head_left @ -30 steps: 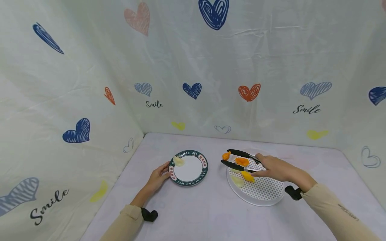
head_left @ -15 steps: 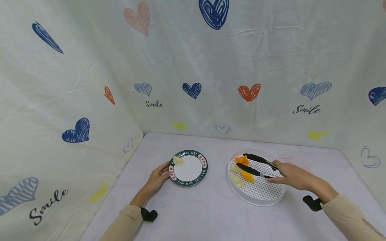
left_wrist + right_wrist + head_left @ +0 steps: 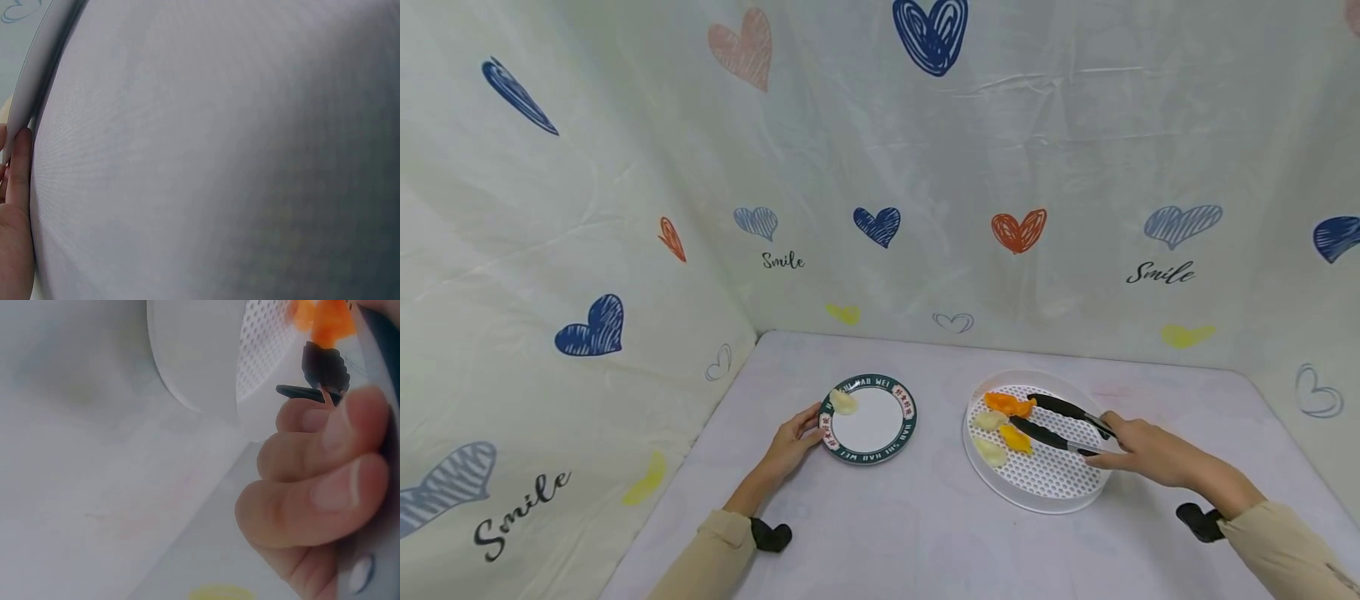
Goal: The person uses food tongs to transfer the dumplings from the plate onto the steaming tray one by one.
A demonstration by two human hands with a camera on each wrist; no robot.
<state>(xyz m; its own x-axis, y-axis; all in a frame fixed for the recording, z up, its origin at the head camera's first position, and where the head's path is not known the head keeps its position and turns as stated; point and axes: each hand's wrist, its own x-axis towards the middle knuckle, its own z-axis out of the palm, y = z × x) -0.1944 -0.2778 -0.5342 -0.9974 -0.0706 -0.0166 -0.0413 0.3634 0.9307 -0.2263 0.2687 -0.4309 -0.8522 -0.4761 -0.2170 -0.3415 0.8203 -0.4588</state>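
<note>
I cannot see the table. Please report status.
Right hand grips tongs over white tray. Left hand touches green-rimmed plate. Nothing in between.

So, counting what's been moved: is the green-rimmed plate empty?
No: the plate holds one pale piece near its left rim.
</note>
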